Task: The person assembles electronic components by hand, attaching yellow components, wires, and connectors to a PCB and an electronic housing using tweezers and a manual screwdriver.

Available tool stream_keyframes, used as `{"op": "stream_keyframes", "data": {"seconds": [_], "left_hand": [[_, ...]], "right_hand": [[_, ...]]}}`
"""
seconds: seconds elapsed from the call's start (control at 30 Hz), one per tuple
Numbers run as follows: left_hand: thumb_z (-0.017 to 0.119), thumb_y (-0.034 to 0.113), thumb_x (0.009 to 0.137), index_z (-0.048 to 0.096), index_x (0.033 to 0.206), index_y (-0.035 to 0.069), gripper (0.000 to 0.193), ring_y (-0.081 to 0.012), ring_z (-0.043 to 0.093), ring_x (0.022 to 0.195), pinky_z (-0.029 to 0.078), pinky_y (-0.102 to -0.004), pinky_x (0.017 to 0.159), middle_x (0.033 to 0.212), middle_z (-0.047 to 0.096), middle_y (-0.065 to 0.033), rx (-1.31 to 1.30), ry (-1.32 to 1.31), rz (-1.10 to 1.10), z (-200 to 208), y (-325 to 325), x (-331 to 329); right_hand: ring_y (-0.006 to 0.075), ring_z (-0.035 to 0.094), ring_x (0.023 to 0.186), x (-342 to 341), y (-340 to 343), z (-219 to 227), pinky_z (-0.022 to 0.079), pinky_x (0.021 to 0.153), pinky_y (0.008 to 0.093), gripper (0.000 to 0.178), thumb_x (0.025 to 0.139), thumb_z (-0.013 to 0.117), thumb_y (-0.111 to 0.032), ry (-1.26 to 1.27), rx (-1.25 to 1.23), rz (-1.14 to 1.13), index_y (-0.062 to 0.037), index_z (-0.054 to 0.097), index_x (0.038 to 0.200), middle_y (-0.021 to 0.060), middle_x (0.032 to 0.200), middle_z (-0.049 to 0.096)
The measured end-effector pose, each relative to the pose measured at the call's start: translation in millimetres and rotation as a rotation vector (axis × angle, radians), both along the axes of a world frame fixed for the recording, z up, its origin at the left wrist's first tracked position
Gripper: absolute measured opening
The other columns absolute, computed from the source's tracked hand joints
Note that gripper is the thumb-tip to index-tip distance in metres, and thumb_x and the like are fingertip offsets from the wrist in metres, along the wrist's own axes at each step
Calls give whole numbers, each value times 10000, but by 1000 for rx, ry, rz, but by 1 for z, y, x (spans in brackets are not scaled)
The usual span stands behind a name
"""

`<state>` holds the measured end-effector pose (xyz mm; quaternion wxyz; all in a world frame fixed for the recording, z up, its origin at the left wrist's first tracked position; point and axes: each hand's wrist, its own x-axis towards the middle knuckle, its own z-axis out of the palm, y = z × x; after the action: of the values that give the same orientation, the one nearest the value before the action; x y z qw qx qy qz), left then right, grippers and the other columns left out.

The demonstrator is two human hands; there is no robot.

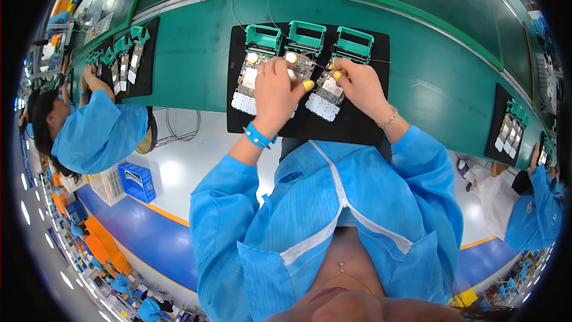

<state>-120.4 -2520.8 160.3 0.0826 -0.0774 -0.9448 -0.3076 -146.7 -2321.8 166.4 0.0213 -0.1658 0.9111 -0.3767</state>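
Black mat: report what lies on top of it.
Three circuit boards and three green holders lie on the black mat. The left hand covers much of the middle board and the right hand part of the right one; those parts cannot be seen.

Mid. circuit board [305,67] — partly hidden behind L hand [276,92].

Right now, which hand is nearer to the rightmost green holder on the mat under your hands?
Right. The right hand is just on the near side of the green holder; the left hand is farther off, to its left, over circuit boards.
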Motion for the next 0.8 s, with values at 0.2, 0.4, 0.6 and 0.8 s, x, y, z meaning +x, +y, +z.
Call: {"op": "stream_keyframes", "data": {"seconds": [0.2,0.4,0.6,0.8], "left_hand": [[776,165,652,486,1041,42,500,-387,444,1103,377,-469,876,1232,461,-194,-66,153,106,-13,18,20],[731,118,634,481,1016,48,463,-385,430,1117,327,-479,929,1222,447,-201,-48,186,132,-23,21,16],[736,116,610,465,1008,44,487,-382,437,1114,329,-471,941,1210,459,-193,82,206,140,-27,19,14],[743,105,599,459,988,44,485,-382,436,1114,335,-467,950,1224,451,-200,135,229,99,-33,16,14]], "right_hand": [[327,613,675,3,-4,-1,469,576,398,120,818,597,-119,95,28,-36,-53,592,919,139,740,630],[327,614,683,0,-5,1,472,582,400,130,824,593,-136,106,69,-5,-57,596,928,137,754,633],[317,616,670,-5,-1,0,472,579,392,125,833,599,-145,65,113,-2,-53,598,918,131,744,632],[300,619,658,-15,8,-1,478,577,365,135,834,614,-158,-247,-81,46,-41,585,896,130,756,630]]}}
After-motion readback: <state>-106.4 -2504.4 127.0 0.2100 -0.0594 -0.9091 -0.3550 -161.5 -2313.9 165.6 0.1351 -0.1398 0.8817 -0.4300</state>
